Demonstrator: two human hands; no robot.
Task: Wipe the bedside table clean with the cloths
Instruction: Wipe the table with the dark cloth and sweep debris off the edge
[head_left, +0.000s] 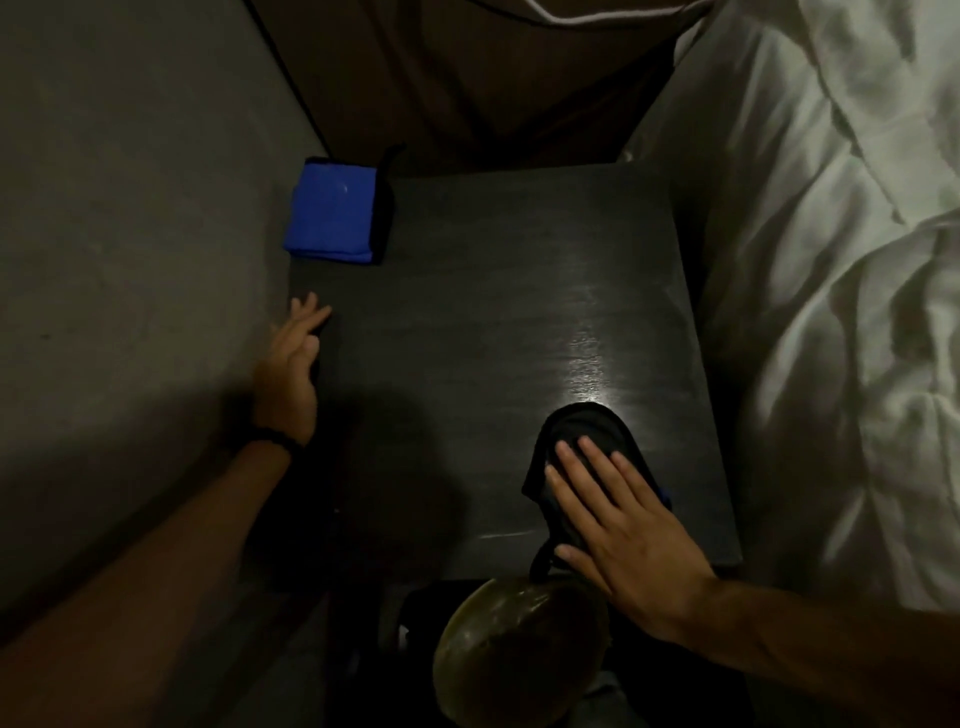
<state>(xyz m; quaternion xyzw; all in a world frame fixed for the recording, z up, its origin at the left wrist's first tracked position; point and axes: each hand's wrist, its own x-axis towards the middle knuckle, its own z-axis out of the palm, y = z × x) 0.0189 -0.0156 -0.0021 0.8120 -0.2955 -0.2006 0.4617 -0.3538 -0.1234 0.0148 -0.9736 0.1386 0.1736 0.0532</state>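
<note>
The dark wood-grain bedside table (493, 312) fills the middle of the view, w/ its long side running from near the person to far away. On its near right part lies a crumpled black cloth (576, 441), long way pointing away from the person & a bit left, w/ a thin loop hanging over the near edge. The right hand (618, 525) lies flat on this cloth, fingers spread & straight, pressing down, not closed round it. A shiny streak of light sits on the top just past the cloth. At the far left corner is a folded blue cloth w/ black trim (332, 213), flat, well apart from the black one. The left hand (291, 374) is at the table's left edge, fingers loose & open, holding nothing; can't tell if it touches the table. A dark band (275, 439) is on that wrist. A grey wall (130, 260) is tight on the left, a white rumpled bed sheet (831, 286) tight on the right. A round brownish thing (519, 649) sits below the near edge; too dark to tell what it is.
</note>
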